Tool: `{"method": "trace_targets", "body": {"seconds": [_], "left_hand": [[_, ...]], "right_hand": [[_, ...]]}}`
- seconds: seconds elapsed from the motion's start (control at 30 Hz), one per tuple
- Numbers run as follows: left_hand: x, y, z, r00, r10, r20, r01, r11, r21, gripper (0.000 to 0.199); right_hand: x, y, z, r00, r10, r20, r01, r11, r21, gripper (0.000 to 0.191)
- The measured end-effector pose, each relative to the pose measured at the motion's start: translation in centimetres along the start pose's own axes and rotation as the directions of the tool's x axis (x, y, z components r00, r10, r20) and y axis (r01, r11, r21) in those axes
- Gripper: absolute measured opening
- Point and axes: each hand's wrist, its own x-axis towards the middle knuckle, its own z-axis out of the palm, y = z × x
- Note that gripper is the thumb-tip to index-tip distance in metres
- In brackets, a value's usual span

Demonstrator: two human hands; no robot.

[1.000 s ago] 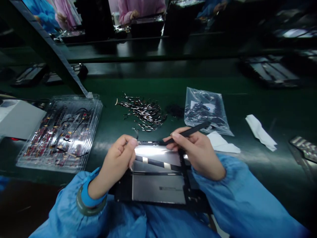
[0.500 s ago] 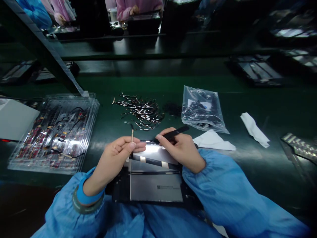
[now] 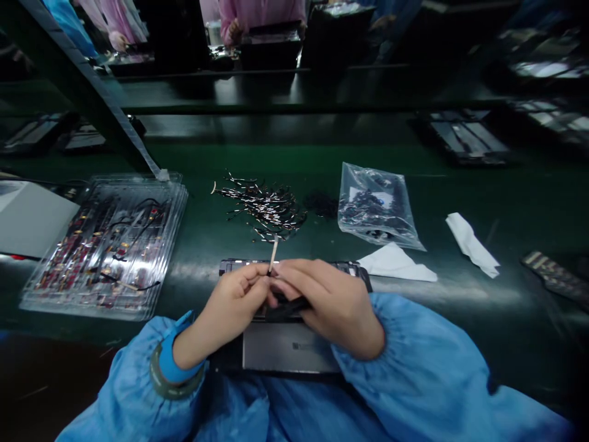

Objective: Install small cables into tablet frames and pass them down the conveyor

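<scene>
Compared with half a second ago, the hands have come together: then they were apart, and now the fingertips of the left hand (image 3: 242, 299) and right hand (image 3: 329, 301) meet at the centre of the frame. The left thumb and fingers pinch one thin strip (image 3: 275, 253), its pale end standing up; whether the right fingertips also grip it cannot be told. The right hand is curled round one black tool (image 3: 288, 309), which pointed to the upper right earlier and now lies low beneath the palm. Both hands hide the middle of one open device (image 3: 289, 350) at lower centre, covering the striped band seen across it before. Above the hands lies one heap of strips (image 3: 264, 205), too many to count, with one small dark pile (image 3: 321, 204) just to its right. Right of centre are one clear bag (image 3: 380, 205) and two white cloths (image 3: 398, 263). At left stand one stack of clear trays (image 3: 103, 252), their number unclear, and one white box (image 3: 34, 218).
</scene>
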Motion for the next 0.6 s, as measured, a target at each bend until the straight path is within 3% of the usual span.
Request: {"method": "trace_targets", "body": {"seconds": [0.1, 0.2, 0.3, 0.4, 0.5, 0.6], "left_hand": [[-0.4, -0.5, 0.5, 0.995, 0.101, -0.025, -0.097, 0.987, 0.131, 0.023], [-0.6, -0.7, 0.7, 0.990, 0.126, -0.055, -0.116, 0.979, 0.165, 0.023], [-0.5, -0.5, 0.4, 0.998, -0.039, -0.042, 0.038, 0.999, -0.032, 0.022], [-0.4, -0.1, -0.2, 0.982, -0.187, 0.006, 0.180, 0.933, -0.311, 0.028], [-0.3, 0.4, -0.2, 0.959, -0.248, 0.138, 0.284, 0.821, -0.495, 0.036], [-0.3, 0.6, 0.3, 0.961, -0.214, 0.174, 0.275, 0.789, -0.550, 0.033]], "right_hand": [[-0.1, -0.8, 0.8, 0.994, -0.107, 0.032, 0.111, 0.970, -0.218, 0.028], [-0.2, -0.7, 0.8, 0.991, -0.125, 0.056, 0.136, 0.948, -0.288, 0.029], [-0.2, -0.1, -0.1, 0.998, 0.002, -0.057, -0.017, 0.968, -0.252, 0.026], [-0.8, 0.2, -1.0, 0.972, 0.138, -0.188, -0.176, 0.964, -0.198, 0.018], [-1.6, 0.1, -0.9, 0.991, 0.085, -0.106, -0.095, 0.991, -0.093, 0.015], [-1.8, -0.2, -0.5, 0.997, 0.066, -0.041, -0.062, 0.995, 0.080, 0.012]]}}
